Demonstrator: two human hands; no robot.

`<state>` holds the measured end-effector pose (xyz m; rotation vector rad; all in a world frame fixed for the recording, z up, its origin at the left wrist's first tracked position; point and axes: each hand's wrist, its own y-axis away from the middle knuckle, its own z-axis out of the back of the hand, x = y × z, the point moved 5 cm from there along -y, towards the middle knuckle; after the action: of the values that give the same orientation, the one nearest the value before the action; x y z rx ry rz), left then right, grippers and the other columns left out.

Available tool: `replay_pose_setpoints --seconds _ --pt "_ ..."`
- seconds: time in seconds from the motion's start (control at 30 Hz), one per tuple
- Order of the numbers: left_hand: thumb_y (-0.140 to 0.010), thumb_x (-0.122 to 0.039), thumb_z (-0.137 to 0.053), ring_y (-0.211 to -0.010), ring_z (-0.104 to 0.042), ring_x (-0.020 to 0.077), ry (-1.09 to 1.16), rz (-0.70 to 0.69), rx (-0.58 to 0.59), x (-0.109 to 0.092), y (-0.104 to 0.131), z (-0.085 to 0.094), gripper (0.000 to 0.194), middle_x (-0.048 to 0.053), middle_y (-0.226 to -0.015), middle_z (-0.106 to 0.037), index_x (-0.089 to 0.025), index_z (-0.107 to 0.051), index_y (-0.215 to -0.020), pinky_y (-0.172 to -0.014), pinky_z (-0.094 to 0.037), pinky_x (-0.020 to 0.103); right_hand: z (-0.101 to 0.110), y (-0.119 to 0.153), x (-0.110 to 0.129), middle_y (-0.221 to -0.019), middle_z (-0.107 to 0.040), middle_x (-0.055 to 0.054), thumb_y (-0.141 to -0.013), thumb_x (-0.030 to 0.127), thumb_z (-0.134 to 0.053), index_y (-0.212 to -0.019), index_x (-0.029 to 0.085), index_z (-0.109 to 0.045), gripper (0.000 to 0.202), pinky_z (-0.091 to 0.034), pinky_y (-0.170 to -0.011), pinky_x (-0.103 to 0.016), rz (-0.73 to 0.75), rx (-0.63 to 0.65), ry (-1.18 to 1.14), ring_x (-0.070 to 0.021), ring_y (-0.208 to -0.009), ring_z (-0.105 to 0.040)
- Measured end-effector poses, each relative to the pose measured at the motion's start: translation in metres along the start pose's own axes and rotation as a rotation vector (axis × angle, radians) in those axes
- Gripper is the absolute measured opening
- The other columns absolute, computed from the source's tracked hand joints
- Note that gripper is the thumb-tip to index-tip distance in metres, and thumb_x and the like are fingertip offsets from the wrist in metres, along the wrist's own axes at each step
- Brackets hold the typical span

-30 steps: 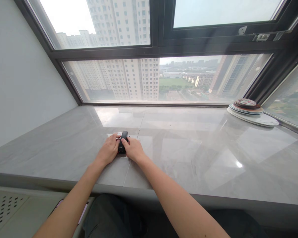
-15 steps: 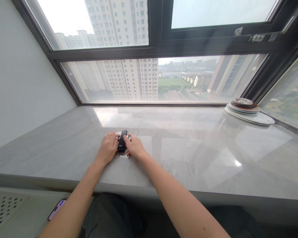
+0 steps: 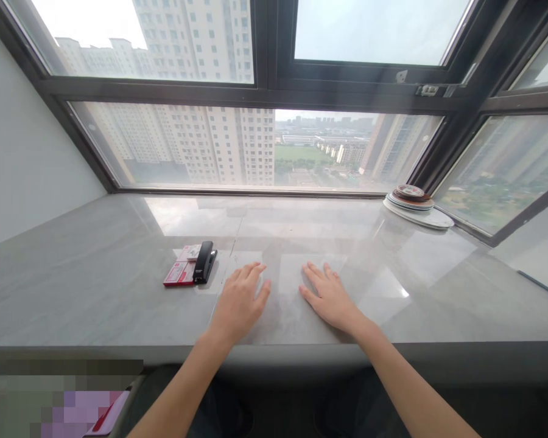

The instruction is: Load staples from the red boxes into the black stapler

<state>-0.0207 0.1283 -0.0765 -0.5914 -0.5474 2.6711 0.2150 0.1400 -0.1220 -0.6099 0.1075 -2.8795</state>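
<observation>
A black stapler [image 3: 203, 263] lies on the grey stone-look sill [image 3: 132, 316], left of both hands. Against its left side are small red and white boxes [image 3: 181, 271], set close together. My left hand [image 3: 242, 299] is over the sill to the right of the stapler, fingers stretched and thumb apart, with nothing in it. Farther right, my right hand [image 3: 327, 293] rests palm down with its fingers spread, also holding nothing. Neither hand touches the stapler or the boxes.
A stack of plates [image 3: 413, 207] stands in the far right corner by the window. A thin dark object [image 3: 541, 285] lies at the right edge. Below the sill's front edge on the left, part of the view is pixelated over something purple.
Both hands have let go of the stapler and moved right, apart from each other. The stapler and the boxes beside it now show uncovered. The view has turned somewhat right.
</observation>
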Motion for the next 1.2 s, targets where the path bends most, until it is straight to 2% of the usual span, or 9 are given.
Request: replay_pose_setpoints --seconds 0.1,0.17,0.33,0.67,0.77,0.87,1.2 --pt "-0.103 -0.052 -0.043 -0.153 -0.03 0.0334 -0.116 0.045 0.12 -0.019 0.006 -0.034 0.055 0.006 -0.164 -0.04 -0.031 -0.044 -0.154 -0.123 -0.024 0.058 -0.007 0.015 0.016 -0.173 -0.017 -0.001 -0.105 0.058 -0.029 -0.165 0.031 -0.027 0.066 -0.004 -0.123 -0.066 -0.064 -0.044 0.193 -0.0412 -0.158 -0.004" --pt "-0.103 -0.056 -0.04 -0.157 -0.023 0.0333 -0.155 0.062 0.167 -0.017 0.01 -0.043 0.058 0.003 -0.168 -0.034 -0.034 -0.04 -0.157 -0.125 -0.019 0.059 -0.011 0.02 0.027 -0.174 -0.013 -0.001 -0.106 0.057 -0.025 -0.166 0.031 -0.023 0.066 -0.004 -0.123 -0.067 -0.076 -0.071 0.272 -0.0409 -0.159 -0.003" --pt "-0.105 -0.056 -0.035 -0.158 -0.021 0.0292 -0.177 0.065 0.183 -0.011 0.012 -0.038 0.058 0.001 -0.169 -0.031 -0.036 -0.036 -0.159 -0.127 -0.018 0.056 -0.012 0.02 0.028 -0.174 -0.011 0.0 -0.106 0.058 -0.022 -0.167 0.031 -0.022 0.067 -0.005 -0.123 -0.065 -0.074 -0.051 0.315 -0.0399 -0.159 -0.003" --pt "-0.105 -0.058 -0.033 -0.16 -0.015 0.0302 -0.212 0.064 0.196 -0.014 0.009 -0.043 0.062 0.002 -0.171 -0.025 -0.035 -0.032 -0.162 -0.127 -0.014 0.059 -0.007 0.02 0.028 -0.174 -0.009 0.001 -0.106 0.06 -0.021 -0.167 0.031 -0.021 0.068 -0.002 -0.123 -0.066 -0.08 -0.037 0.298 -0.0375 -0.159 0.005" --pt "-0.105 -0.059 -0.032 -0.16 -0.013 0.0302 -0.218 0.069 0.196 -0.012 0.009 -0.044 0.064 0.003 -0.172 -0.022 -0.033 -0.028 -0.164 -0.127 -0.015 0.06 -0.008 0.02 0.027 -0.174 -0.01 0.002 -0.105 0.061 -0.021 -0.167 0.03 -0.021 0.069 -0.002 -0.124 -0.064 -0.071 -0.028 0.289 -0.0369 -0.159 0.0" --pt "-0.105 -0.058 -0.032 -0.16 -0.015 0.0295 -0.224 0.06 0.201 -0.011 0.009 -0.044 0.063 0.003 -0.172 -0.022 -0.033 -0.031 -0.163 -0.127 -0.016 0.059 -0.007 0.019 0.027 -0.174 -0.011 0.001 -0.105 0.06 -0.023 -0.167 0.03 -0.022 0.069 -0.004 -0.124 -0.063 -0.066 -0.026 0.289 -0.0367 -0.159 -0.003" --pt "-0.105 -0.058 -0.032 -0.16 -0.016 0.0293 -0.215 0.07 0.211 -0.012 0.009 -0.044 0.062 0.002 -0.171 -0.023 -0.034 -0.032 -0.162 -0.127 -0.017 0.059 -0.008 0.019 0.026 -0.173 -0.015 0.002 -0.105 0.061 -0.024 -0.166 0.031 -0.024 0.068 -0.005 -0.124 -0.063 -0.061 -0.052 0.28 -0.0365 -0.159 -0.006"
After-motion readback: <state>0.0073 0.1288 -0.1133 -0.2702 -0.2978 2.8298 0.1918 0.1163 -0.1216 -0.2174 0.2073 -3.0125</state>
